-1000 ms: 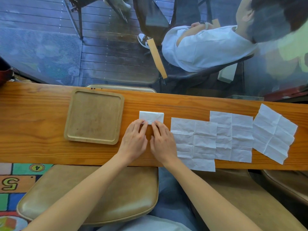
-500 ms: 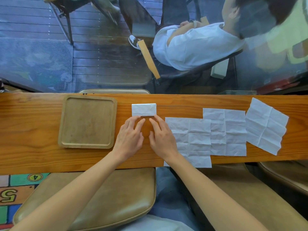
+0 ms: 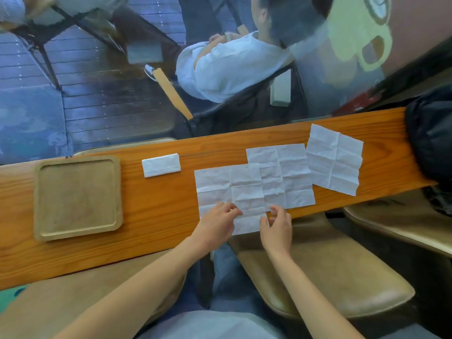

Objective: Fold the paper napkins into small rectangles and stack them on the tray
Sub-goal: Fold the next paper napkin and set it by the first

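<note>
A folded white napkin (image 3: pixel 161 165) lies on the wooden counter, to the right of the square wooden tray (image 3: pixel 36 199), which holds nothing. Three unfolded creased napkins lie in a row to the right: the nearest (image 3: pixel 227 184), a middle one (image 3: pixel 286 172) partly under it, and a far one (image 3: pixel 335 160). The nearest napkin hangs over the counter's front edge. My left hand (image 3: pixel 217 222) has its curled fingertips pinching that napkin's near part. My right hand (image 3: pixel 277 228) pinches its near right edge between thumb and fingers.
The counter (image 3: pixel 151 211) is a narrow plank running left to right. A black bag (image 3: pixel 430 143) sits at its right end. Tan stool seats (image 3: pixel 318 272) stand below the front edge. Behind glass beyond the counter, a person in a white shirt (image 3: pixel 227 67) sits.
Both hands left the spot beside the folded napkin and moved right to the near edge of the first unfolded napkin. The folded napkin stays on the counter. The view swung right.
</note>
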